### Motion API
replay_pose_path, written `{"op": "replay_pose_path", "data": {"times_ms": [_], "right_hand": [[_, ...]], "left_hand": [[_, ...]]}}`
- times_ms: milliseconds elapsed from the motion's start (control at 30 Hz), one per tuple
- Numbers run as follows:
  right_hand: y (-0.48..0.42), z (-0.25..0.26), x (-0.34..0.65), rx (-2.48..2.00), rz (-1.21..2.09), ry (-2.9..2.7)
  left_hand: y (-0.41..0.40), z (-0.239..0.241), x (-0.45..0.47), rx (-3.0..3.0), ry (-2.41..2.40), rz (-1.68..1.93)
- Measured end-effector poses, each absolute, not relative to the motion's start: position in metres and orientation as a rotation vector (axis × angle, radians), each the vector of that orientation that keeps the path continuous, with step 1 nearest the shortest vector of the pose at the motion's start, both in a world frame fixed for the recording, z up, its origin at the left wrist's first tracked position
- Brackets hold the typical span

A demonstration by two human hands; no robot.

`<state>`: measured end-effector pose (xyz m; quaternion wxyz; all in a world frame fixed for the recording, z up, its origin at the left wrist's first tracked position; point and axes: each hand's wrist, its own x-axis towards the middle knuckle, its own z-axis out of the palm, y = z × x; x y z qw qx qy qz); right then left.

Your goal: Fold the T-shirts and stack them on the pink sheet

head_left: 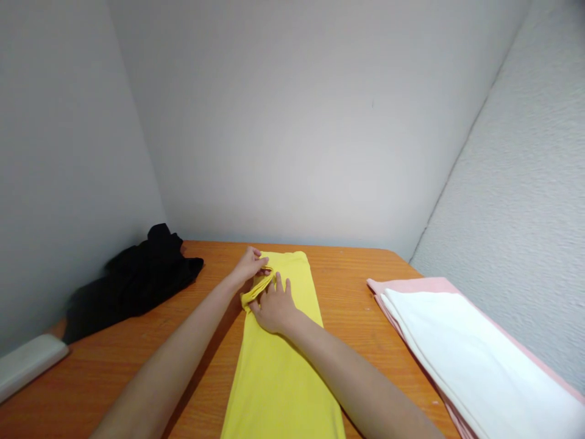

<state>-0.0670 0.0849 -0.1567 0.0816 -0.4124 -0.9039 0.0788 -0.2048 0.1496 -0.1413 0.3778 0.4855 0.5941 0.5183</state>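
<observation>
A yellow garment [286, 378], folded into a long strip, lies lengthwise on the wooden table in front of me. Near its far end, my left hand [250, 266] pinches a gathered, layered part of the cloth at the left edge. My right hand [274, 306] lies on top of the garment just nearer to me, its fingers spread and pointing away. Its thumb side touches the gathered fold, and part of that thumb is hard to make out.
Folded white cloth [461, 353] lies on folded pink cloth [418, 285] at the right. A crumpled black garment [141, 277] rests at the left by the wall. A white object [31, 363] sits at the near left edge of the wooden table [351, 286]. Walls enclose the back and sides.
</observation>
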Motion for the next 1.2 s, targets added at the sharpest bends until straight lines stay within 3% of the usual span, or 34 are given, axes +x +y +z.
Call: {"op": "replay_pose_path", "data": {"times_ms": [633,1200], "right_hand": [[-0.009,-0.146,-0.027,-0.955,0.306,-2.769],[-0.080,-0.139,-0.010,-0.671,0.361,-2.770]], "left_hand": [[0.127,-0.155,-0.182,2.351,1.697,0.807],[0.131,-0.172,-0.170,2.408,1.968,0.364]]}}
